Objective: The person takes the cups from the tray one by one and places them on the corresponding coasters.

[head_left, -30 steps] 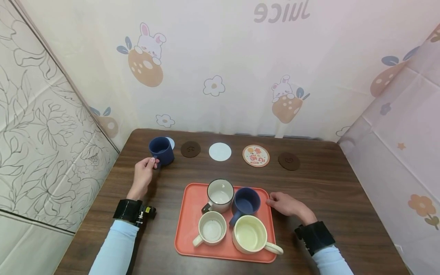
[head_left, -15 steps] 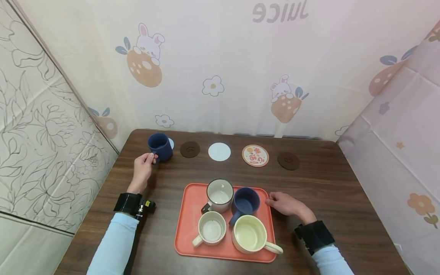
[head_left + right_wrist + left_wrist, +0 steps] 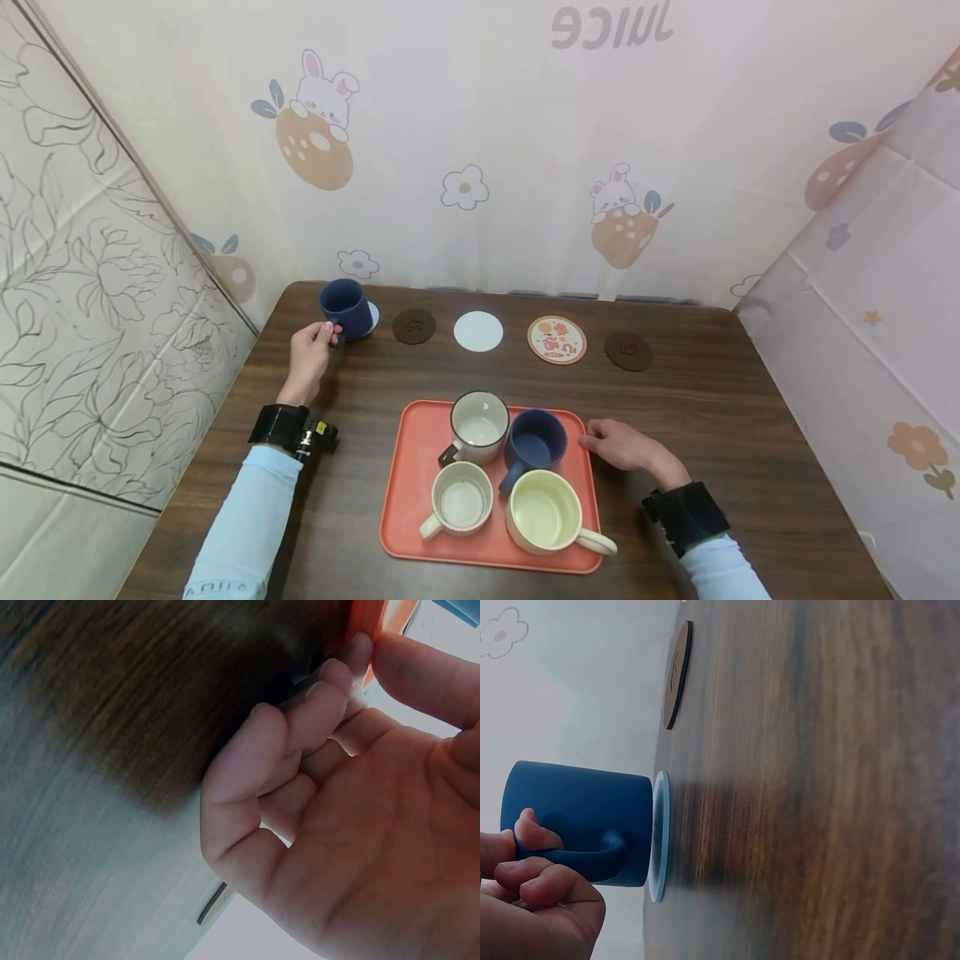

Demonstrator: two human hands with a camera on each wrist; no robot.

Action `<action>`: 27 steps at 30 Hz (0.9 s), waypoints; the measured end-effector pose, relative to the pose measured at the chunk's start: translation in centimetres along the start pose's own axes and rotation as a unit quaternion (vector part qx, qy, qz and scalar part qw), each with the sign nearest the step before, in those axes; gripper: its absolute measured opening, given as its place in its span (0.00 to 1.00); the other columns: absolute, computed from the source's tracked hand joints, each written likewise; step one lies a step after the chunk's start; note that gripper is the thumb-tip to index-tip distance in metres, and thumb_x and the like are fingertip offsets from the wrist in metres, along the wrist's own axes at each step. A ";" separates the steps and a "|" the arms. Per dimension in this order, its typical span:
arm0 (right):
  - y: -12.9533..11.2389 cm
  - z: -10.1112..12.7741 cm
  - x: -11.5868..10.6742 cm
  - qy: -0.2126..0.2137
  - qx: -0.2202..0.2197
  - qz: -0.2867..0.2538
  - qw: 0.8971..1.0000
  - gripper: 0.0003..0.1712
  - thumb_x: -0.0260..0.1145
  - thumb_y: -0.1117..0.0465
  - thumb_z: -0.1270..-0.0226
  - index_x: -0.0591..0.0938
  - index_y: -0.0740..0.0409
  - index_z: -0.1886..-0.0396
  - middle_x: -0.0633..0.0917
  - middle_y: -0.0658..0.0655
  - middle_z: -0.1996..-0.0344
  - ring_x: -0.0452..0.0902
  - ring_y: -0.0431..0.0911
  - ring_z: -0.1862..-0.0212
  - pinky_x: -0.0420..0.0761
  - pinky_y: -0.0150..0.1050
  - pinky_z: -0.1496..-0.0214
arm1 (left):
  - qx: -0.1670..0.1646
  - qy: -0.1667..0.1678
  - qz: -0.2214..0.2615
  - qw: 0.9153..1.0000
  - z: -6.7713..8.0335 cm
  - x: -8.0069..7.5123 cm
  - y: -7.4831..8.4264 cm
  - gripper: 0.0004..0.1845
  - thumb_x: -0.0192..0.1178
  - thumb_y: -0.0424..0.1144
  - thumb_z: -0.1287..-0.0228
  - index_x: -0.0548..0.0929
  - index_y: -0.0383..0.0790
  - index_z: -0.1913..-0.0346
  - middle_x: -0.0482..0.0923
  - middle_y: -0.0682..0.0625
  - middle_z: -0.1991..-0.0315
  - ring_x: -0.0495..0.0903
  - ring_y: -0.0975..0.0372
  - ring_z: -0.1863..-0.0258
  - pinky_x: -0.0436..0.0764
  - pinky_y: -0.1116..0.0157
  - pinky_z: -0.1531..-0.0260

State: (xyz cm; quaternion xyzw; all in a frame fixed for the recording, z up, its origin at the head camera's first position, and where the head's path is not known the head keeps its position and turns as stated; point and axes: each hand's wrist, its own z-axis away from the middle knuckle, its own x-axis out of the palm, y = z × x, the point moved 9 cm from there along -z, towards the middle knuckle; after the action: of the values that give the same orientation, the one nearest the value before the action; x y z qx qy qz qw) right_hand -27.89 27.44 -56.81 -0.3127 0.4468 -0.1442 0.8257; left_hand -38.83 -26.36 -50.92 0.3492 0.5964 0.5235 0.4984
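Four mugs in a tray, right hand tight on rim, left hand tight on fifth mug

- I'm in a cloth-screened table nook, homely looking; home or studio, I can't tell.
- Around me hang a rabbit-patterned far cloth, a left cloth with line-drawn flowers and a pastel right cloth.
- My wood-grain table bears household mugs, coasters and a tray.
- The black wrist cameras I wear mark a recording set-up.
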 end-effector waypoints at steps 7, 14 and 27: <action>-3.1 1.7 -0.7 0.016 0.043 -0.017 0.999 0.14 0.62 0.52 0.19 0.80 0.56 0.64 0.77 0.55 0.72 0.74 0.50 0.67 0.70 0.43 0.64 | 0.001 0.011 -0.005 1.000 -0.7 0.0 0.2 0.23 0.45 0.43 0.13 0.81 0.23 0.44 0.76 0.38 0.57 0.71 0.54 0.50 0.66 0.63 0.48; -3.3 1.8 -0.8 0.006 0.028 -0.008 1.000 0.15 0.60 0.51 0.18 0.80 0.56 0.65 0.77 0.54 0.73 0.74 0.49 0.68 0.70 0.43 0.64 | -0.001 0.007 0.000 1.000 -1.3 0.3 0.0 0.22 0.45 0.42 0.12 0.80 0.23 0.44 0.76 0.36 0.55 0.72 0.52 0.50 0.66 0.63 0.49; -3.4 2.0 -0.7 0.022 0.063 -0.019 0.998 0.12 0.61 0.56 0.19 0.80 0.56 0.65 0.78 0.55 0.72 0.74 0.49 0.67 0.71 0.43 0.62 | -0.014 0.000 -0.010 1.000 -1.8 0.5 0.0 0.24 0.44 0.44 0.12 0.80 0.24 0.42 0.75 0.41 0.56 0.71 0.52 0.49 0.66 0.62 0.47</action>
State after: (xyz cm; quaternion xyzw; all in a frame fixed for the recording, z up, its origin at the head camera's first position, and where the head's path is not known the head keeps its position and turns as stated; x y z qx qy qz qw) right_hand -26.46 25.97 -53.37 -0.2648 0.4493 -0.1945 0.8307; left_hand -40.70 -26.39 -51.11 0.3364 0.5919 0.5270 0.5087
